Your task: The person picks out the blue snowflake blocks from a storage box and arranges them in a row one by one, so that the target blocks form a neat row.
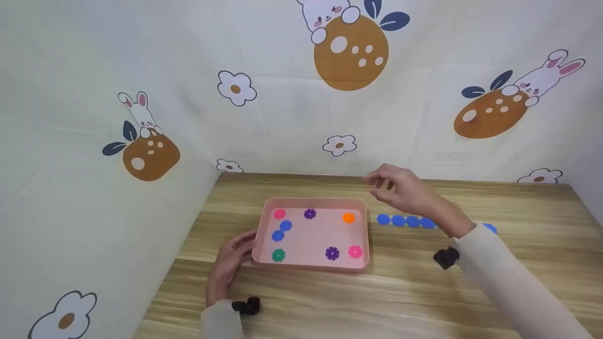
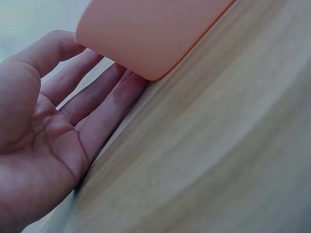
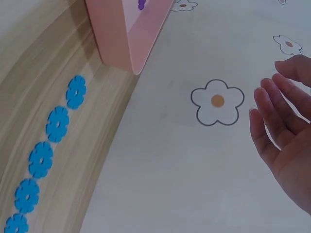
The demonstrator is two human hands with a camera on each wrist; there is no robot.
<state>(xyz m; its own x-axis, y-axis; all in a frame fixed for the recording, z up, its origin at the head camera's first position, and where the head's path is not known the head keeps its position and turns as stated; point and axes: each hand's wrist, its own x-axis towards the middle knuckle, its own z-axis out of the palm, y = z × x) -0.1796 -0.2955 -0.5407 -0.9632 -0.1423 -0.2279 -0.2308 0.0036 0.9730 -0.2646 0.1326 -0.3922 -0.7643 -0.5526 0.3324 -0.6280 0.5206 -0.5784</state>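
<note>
A pink tray point(image 1: 311, 269) stands on the wooden table with several flower-shaped plastic discs inside. Two blue discs point(image 1: 282, 230) lie touching near its left side, with a green disc point(image 1: 278, 255) below them and an orange disc point(image 1: 348, 218) at the right. My left hand point(image 1: 229, 259) rests at the tray's left wall, its fingertips against it, as the left wrist view shows. My right hand point(image 1: 398, 188) hovers above the table to the right of the tray, fingers loosely bent and holding nothing. Below it runs a row of blue discs point(image 3: 40, 159), partly hidden by the right forearm.
The wooden table point(image 1: 301, 301) meets a cloth backdrop point(image 1: 282, 122) printed with rabbits and flowers at its back and left edges. Black wrist mounts point(image 1: 446, 257) sit at both sleeves.
</note>
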